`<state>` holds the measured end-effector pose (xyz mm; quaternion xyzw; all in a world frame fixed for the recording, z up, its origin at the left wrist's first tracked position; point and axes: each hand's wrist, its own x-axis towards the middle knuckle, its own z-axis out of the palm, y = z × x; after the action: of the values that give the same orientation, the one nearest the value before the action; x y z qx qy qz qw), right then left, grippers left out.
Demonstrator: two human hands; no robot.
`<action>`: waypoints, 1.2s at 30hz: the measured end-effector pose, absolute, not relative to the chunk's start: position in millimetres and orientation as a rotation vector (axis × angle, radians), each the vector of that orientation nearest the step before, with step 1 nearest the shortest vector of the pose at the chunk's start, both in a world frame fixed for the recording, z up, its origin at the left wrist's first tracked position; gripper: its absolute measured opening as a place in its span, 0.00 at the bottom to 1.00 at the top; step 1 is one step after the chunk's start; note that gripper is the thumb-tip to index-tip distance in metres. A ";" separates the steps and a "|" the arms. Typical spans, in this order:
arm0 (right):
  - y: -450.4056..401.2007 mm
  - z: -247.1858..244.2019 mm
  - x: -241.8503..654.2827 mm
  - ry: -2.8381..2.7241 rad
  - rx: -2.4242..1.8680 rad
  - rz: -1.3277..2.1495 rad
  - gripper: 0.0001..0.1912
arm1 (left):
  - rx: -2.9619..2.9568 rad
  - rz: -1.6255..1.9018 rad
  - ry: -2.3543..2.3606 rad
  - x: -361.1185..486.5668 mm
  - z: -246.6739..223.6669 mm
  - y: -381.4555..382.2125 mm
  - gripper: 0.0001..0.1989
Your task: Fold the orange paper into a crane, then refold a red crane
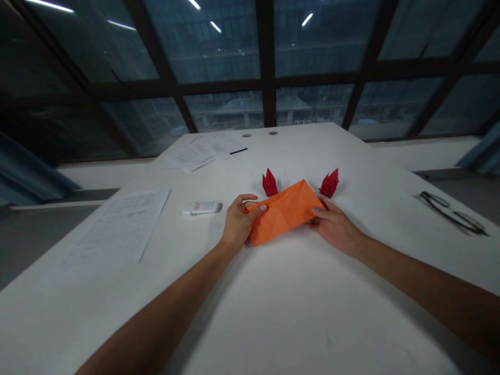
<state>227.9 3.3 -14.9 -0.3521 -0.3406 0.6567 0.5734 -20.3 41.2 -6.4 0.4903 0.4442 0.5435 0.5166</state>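
Observation:
An orange sheet of folded paper (287, 211) is held a little above the white table, tilted with its right side higher. My left hand (239, 221) grips its left end, thumb on the front face and fingers behind. At the right end, my right hand (334, 224) pinches the paper, its thumb in front and the other fingers partly hidden behind. Two red folded-paper pieces with pointed tips stand just beyond: one red paper piece (269, 183) behind the left part of the sheet, partly covered by it, and another red paper piece (329, 183) beyond my right hand.
A white tube (202, 208) lies left of my left hand. Written sheets (113, 229) rest on the table's left side, and more papers (203, 151) with a dark pen-like strip (238, 151) lie farther back. Black-framed glasses (453, 212) are at the right. Windows stand behind the table (297, 312).

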 end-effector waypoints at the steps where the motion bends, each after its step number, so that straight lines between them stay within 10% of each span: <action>1: 1.8 -16.3 225.4 -0.802 -0.829 1.576 0.18 | 1.164 1.330 1.078 -19.8 -6.4 40.5 0.27; 36: -22.2 -19.3 222.8 -1.551 -0.963 1.254 0.13 | 0.959 0.891 0.797 -10.3 -8.0 28.3 0.06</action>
<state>222.8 -22.2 -19.3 -0.3891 -0.6265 0.5064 0.4469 -10.3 28.3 -8.0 0.4338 0.3608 0.4030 0.7206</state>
